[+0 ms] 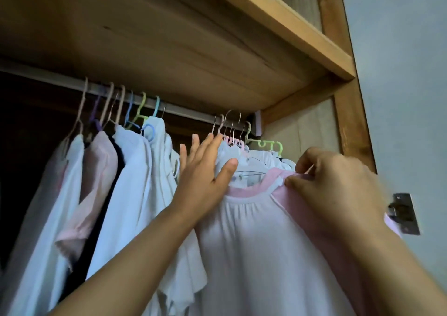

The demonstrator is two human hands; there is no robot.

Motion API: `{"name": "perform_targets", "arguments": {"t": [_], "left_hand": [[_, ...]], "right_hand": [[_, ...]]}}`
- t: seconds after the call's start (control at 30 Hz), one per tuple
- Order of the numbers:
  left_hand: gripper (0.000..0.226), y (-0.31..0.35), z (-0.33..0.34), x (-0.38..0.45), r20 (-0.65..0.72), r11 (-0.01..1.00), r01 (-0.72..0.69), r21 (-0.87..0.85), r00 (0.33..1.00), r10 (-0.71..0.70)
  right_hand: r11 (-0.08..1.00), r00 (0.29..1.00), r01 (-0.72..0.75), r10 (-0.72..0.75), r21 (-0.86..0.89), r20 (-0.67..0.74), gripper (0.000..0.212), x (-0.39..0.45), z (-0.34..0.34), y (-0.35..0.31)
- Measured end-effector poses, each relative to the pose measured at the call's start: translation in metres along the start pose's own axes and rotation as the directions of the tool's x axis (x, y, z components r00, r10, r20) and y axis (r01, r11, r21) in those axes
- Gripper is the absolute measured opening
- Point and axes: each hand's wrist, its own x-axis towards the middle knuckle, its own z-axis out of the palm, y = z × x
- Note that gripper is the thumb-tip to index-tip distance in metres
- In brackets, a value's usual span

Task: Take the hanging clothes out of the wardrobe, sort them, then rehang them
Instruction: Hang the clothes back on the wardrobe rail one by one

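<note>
We see a white top (261, 243) with a gathered front, a pink neckband and pink sleeves, hanging at the front of the right-hand bunch of clothes. It lies between the two hands and below them. Our right hand (338, 182) pinches the pink shoulder seam between thumb and curled fingers, so the garment drops away just under that grip. Our left hand (205, 170) is spread, fingers straight; its thumb lies on the pale garments just behind the neckband, and the fingers reach up toward the hooks. Past the left hand, on the far side from the pinch, hangs a second bunch of clothes (101, 182): mostly white pieces, one pale pink, one dark. We count about seven hangers there, in pinkish, purple, blue and green. Above the hands some six hooks crowd the end of the metal rail (183, 112), with a green hanger (268, 144) outermost. Over all sits the wooden shelf (169, 37).
</note>
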Motion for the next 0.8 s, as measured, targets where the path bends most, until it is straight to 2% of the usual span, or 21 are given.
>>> {"name": "perform_targets", "arguments": {"t": [0.2,0.3,0.37,0.6,0.8], "left_hand": [[0.088,-0.025,-0.035,0.000,-0.072,0.992,0.058,0.113,0.996,-0.050],[0.084,-0.032,-0.050,-0.001,-0.103,0.973,0.083,0.214,0.993,-0.062],[0.073,-0.035,-0.059,-0.001,-0.106,0.964,0.104,0.245,0.991,-0.080],[0.062,-0.050,-0.075,-0.006,-0.105,0.975,0.078,0.209,0.993,-0.057],[0.058,-0.055,-0.083,-0.013,-0.123,0.990,0.016,0.142,0.992,0.002]], "right_hand": [[0.998,0.999,0.045,-0.046,0.039,0.007,0.017,0.024,0.026,-0.038],[0.998,1.000,0.027,-0.028,0.052,0.008,0.016,0.045,0.043,-0.053],[0.998,0.999,0.027,-0.028,0.048,0.018,0.016,0.060,0.055,-0.061],[0.999,0.998,-0.046,0.047,-0.021,0.031,0.012,0.110,0.091,-0.067],[0.994,0.998,-0.046,0.050,-0.097,0.033,0.024,0.129,0.117,-0.073]]}}
